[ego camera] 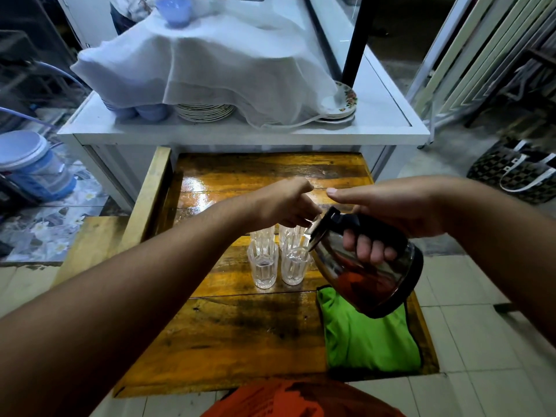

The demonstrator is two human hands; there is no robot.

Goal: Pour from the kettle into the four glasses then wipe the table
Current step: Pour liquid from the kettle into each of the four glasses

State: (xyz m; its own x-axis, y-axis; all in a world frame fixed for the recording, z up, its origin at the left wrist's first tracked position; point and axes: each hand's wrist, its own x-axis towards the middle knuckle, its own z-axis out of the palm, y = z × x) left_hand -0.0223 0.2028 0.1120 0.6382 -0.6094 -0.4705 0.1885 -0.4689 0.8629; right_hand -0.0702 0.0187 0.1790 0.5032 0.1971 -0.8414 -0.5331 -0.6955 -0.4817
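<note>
A steel kettle (365,267) with a black handle and lid hangs tilted over the wooden table (237,335), its spout down at the rim of the near right glass (294,267). My right hand (391,218) grips the kettle's handle. My left hand (288,206) is closed on the kettle's lid at the spout end. Several clear ribbed glasses stand in a tight cluster: the near left glass (262,267) beside the near right one, and two more (264,234) behind, partly hidden by my left hand. A green cloth (371,341) lies on the table's near right corner.
Behind the table stands a white cabinet (240,130) holding stacked plates (206,111) and bowls under a white cloth (207,61). A blue-lidded tub (33,164) sits on the floor at left. A patterned bag (517,170) is at right. The table's far half looks wet and glossy.
</note>
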